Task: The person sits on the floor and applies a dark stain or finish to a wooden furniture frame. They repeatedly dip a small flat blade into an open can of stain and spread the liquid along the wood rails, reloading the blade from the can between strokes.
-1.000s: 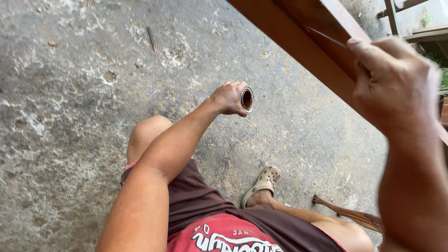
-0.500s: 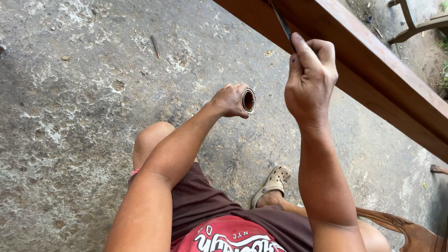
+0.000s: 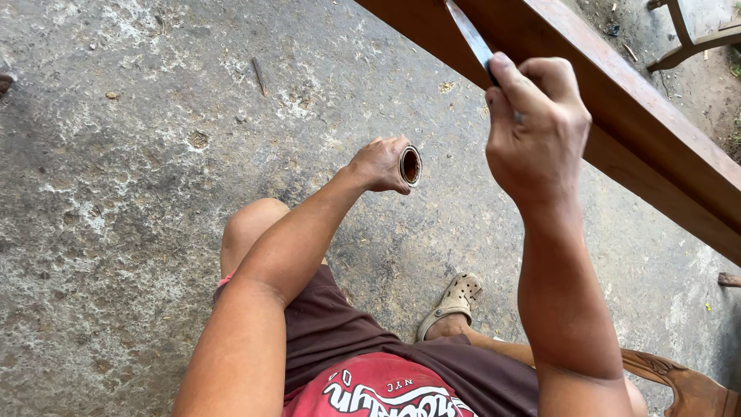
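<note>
Hands, cup, blade, beam.
Left hand [image 3: 380,164] grips cup [image 3: 411,165]; right hand [image 3: 536,131] pinches blade [image 3: 471,35] against far-right beam [image 3: 648,131].

Rough grey concrete floor [image 3: 116,232], mottled with pale patches, lying beneath the fingers of both hands. Thin dark stick [image 3: 259,76] resting up-left of the left fingers; small brown fleck [image 3: 113,96] lying farther left. Beige perforated clog [image 3: 453,303] standing on the concrete, below the fingers.
</note>
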